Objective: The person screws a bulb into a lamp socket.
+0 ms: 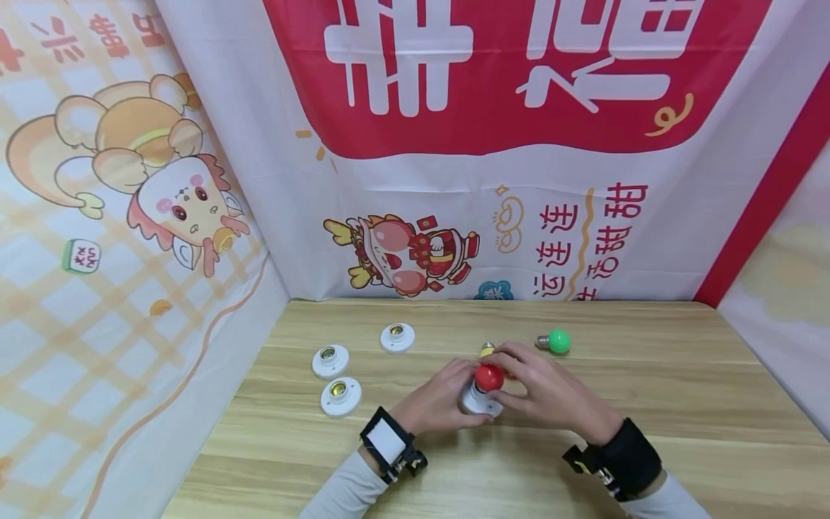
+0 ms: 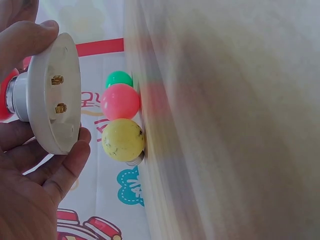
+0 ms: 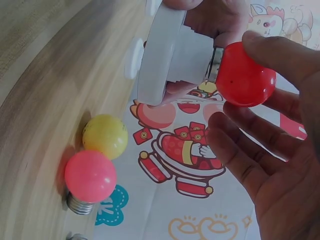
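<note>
Printed cloth (image 1: pixel 506 173) hangs behind a wood-grain worktop (image 1: pixel 700 375), and up above that surface sits the action: a red bulb (image 3: pixel 245 77), base first at the mouth of a white socket (image 3: pixel 162 55), the pair lifted clear with the underside showing to the left wrist view. Left hand (image 1: pixel 441 400) has a firm grip across the socket's rim; right hand (image 1: pixel 545 386) has its grip curled loosely round the red globe, thumb against it. Silver thread shows between the two, so call this one begun, probably not fully home. Just beyond, yellow bulb (image 3: pixel 105 136) and pink bulb (image 3: pixel 90 176) lie close together, green bulb (image 1: pixel 560 342) off to the right, all three unfitted. Over left, the near socket (image 1: pixel 341 396), middle socket (image 1: pixel 331 362) and far socket (image 1: pixel 398 337) carry no bulbs, so most of the fitting looks left. Hard to call: how deep that thread goes. In the head view, fingers cover much of yellow and pink; from the left wrist, pink partly hides green.
</note>
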Demonstrator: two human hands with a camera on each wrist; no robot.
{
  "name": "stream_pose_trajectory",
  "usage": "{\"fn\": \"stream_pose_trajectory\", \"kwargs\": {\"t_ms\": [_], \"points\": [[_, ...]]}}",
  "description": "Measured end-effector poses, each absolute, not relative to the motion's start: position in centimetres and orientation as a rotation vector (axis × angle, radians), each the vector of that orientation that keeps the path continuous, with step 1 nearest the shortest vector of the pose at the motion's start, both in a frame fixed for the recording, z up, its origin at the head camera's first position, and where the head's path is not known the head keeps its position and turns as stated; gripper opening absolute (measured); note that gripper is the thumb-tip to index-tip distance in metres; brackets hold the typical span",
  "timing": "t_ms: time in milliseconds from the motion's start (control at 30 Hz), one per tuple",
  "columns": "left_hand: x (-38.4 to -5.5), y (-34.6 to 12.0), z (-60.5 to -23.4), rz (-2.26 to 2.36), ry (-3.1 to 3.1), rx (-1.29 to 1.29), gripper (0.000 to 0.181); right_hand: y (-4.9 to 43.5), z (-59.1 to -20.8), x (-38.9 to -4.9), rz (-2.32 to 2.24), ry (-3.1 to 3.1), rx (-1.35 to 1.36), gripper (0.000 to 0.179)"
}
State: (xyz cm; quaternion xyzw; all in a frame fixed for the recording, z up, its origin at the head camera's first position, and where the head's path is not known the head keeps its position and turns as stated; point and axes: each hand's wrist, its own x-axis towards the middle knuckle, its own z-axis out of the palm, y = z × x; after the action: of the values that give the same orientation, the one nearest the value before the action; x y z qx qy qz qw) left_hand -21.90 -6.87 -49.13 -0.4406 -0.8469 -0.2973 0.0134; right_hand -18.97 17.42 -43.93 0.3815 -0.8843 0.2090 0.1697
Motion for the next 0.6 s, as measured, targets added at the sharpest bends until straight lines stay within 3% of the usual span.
{"fn": "stream_pose_trajectory", "kwargs": {"t_ms": [300,600], "points": [[-21.9,-6.9,-49.34,-0.867,-2.617,-1.369,0.08,17.56,-44.07,-18.83,0.647,-2.556,1.105,0.078],[-21.85,-6.93,-49.34,-0.901,-2.603,-1.392,0.087,17.52,-43.67,-18.65,0.635,-2.57,1.161,0.057]]}}
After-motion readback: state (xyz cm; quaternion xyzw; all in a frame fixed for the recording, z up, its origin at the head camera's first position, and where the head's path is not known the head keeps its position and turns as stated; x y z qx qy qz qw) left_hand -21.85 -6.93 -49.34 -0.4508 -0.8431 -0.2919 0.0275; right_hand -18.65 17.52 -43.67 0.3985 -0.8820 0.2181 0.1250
